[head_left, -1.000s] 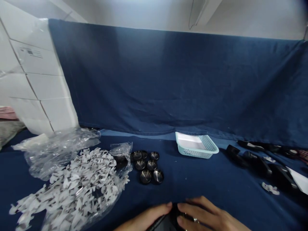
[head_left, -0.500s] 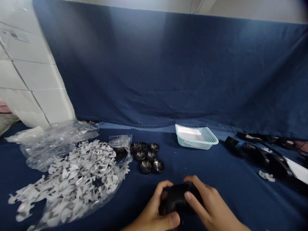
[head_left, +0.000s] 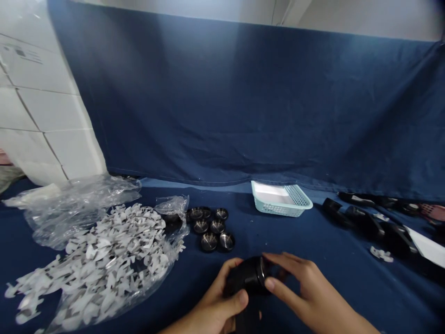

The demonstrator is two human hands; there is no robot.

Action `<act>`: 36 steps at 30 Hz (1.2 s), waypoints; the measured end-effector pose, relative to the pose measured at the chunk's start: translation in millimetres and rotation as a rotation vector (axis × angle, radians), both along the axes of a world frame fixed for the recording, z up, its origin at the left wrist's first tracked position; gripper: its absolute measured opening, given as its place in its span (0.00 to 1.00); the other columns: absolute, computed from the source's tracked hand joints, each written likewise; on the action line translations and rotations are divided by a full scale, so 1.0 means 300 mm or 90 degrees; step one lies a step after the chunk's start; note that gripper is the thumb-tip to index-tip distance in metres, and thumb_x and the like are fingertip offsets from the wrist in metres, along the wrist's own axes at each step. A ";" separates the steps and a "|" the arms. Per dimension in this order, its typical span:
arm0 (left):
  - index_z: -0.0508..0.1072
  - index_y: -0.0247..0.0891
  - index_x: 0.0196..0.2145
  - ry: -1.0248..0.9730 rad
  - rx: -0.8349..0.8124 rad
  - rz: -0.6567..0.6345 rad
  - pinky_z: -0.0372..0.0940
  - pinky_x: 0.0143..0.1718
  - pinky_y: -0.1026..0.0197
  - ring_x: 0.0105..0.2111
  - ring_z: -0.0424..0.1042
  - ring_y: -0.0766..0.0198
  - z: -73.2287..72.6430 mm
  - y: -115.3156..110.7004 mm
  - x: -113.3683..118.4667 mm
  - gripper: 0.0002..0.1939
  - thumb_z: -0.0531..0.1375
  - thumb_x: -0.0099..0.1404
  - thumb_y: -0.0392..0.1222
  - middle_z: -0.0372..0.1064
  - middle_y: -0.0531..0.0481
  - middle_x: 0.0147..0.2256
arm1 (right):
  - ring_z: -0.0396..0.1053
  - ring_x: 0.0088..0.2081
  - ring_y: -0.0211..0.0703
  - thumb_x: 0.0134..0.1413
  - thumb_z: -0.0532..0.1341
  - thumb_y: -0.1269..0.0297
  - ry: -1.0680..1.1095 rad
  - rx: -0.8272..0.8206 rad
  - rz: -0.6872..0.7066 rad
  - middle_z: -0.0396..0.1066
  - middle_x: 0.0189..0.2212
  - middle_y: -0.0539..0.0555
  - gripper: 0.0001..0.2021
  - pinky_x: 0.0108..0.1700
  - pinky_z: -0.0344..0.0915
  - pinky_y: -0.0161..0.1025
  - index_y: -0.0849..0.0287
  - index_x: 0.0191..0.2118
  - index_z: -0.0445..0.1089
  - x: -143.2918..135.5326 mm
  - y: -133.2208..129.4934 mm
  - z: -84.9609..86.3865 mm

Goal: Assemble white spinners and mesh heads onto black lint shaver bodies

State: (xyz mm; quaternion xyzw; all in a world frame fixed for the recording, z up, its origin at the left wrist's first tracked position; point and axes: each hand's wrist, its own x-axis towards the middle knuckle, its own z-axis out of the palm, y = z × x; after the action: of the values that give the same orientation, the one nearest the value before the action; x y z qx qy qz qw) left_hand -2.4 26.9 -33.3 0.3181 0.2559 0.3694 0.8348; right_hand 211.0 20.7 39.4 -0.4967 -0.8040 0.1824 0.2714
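A black, hair-dryer-shaped housing (head_left: 245, 276) is held low in the middle of the view, its barrel lying crosswise and its handle pointing down towards me. My left hand (head_left: 222, 297) is closed around the barrel and the top of the handle, thumb in front. At the barrel's right end, which has a shiny rim, the thumb and fingers of my right hand (head_left: 295, 283) grip a dark round part (head_left: 274, 271). The fingers partly hide this part, so its exact kind is unclear. Beyond the hands lie several black round caps (head_left: 217, 227) with shiny ribbed insides.
At left, a heap of translucent white plastic pieces (head_left: 114, 260) spreads over a clear bag (head_left: 83, 204). A light blue basket (head_left: 281, 206) with white paper stands at the back. Several black housings (head_left: 365, 222) and small white pieces (head_left: 381, 254) lie right. A blue cloth (head_left: 243, 102) hangs behind.
The housing has tilted so that its barrel end and shiny rim now show on the right. My right fingers have shifted onto that end. My left hand keeps its hold.
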 end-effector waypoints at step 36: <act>0.56 0.46 0.54 0.005 -0.005 -0.032 0.65 0.39 0.57 0.38 0.77 0.54 0.040 -0.009 -0.011 0.43 0.75 0.47 0.50 0.67 0.42 0.52 | 0.68 0.55 0.57 0.59 0.59 0.47 -0.016 -0.062 0.021 0.68 0.56 0.62 0.29 0.57 0.65 0.58 0.56 0.62 0.61 0.020 0.005 -0.011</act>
State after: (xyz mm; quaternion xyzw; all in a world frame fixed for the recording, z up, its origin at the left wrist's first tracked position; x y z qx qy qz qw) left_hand -5.6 24.1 -21.4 0.3229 0.2529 0.3463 0.8437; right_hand 217.1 22.1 36.1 -0.4979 -0.8057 0.2196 0.2339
